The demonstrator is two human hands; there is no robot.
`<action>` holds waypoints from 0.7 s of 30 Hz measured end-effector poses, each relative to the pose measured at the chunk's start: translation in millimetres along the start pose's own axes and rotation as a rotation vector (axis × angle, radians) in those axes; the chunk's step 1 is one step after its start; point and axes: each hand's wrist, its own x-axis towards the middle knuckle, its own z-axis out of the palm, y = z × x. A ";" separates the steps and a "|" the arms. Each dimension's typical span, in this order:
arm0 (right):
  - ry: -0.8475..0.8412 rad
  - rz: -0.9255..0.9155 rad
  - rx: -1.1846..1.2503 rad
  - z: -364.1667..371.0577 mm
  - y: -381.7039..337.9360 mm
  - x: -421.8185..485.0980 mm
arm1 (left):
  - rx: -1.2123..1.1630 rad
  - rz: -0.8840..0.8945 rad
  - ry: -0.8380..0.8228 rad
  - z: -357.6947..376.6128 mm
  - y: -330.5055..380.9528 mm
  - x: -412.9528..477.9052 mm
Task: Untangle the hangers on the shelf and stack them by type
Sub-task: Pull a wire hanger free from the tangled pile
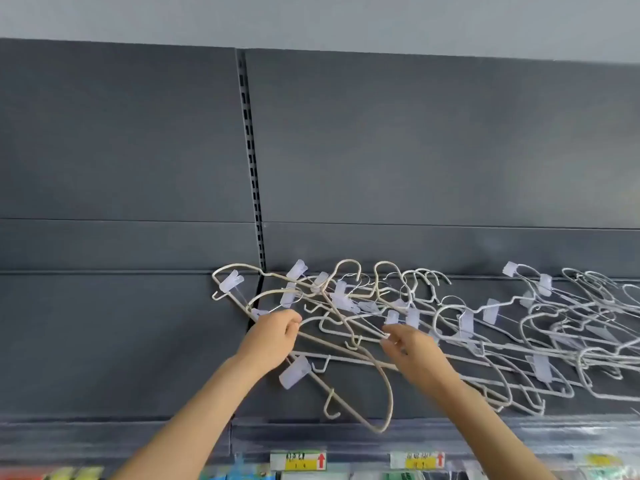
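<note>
- A shop is showing here: dark grey retail shelving [415,358] is running across the frame, with a slotted upright [252,161] at centre left.
- Yellow price tags [298,460] are sitting along the shelf edge at the bottom, above packaged goods [242,474].

Dark grey metal back panels [415,140] filling most of the view, split by a slotted upright [251,161] running from 12 toward 6 o'clock. Pale grey wall [311,19] at 12. Yellow price labels [298,460] at 6, along the shelf edge.
</note>
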 end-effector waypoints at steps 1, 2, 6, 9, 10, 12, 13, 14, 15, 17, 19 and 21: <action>0.030 0.013 0.004 0.5 1.4 5.7 | -0.001 0.002 0.004 0.5 -1.9 8.8; 0.073 0.016 0.017 0.6 3.3 10.7 | 0.002 0.012 0.016 1.3 -3.9 16.9; 0.145 0.071 -0.044 3.3 8.3 29.5 | 0.045 0.078 0.028 8.4 -6.5 46.9; 0.147 0.095 -0.082 0.9 13.0 47.3 | 0.101 0.116 0.039 14.6 -5.3 65.6; 0.127 0.090 -0.093 0.4 14.6 52.9 | 0.126 0.134 0.041 17.0 -3.9 71.3; 0.079 0.079 -0.107 0.8 15.3 62.3 | 0.177 0.158 0.039 22.6 0.7 82.2; 0.057 0.074 -0.112 1.6 15.7 66.0 | 0.211 0.157 0.038 25.4 3.8 86.7; 0.038 0.071 -0.118 2.3 15.5 69.1 | 0.250 0.145 0.027 28.4 6.7 91.0; 0.030 0.067 -0.127 3.1 15.3 72.4 | 0.290 0.124 0.010 31.8 9.3 95.6; 0.028 0.063 -0.165 2.7 15.4 79.6 | 0.365 0.072 -0.023 37.8 14.9 104.2; 0.008 0.073 -0.221 1.5 16.9 87.7 | 0.412 0.041 0.000 41.1 20.4 112.2; -0.028 0.088 -0.272 2.4 17.8 95.9 | 0.434 0.031 0.041 41.1 24.0 117.7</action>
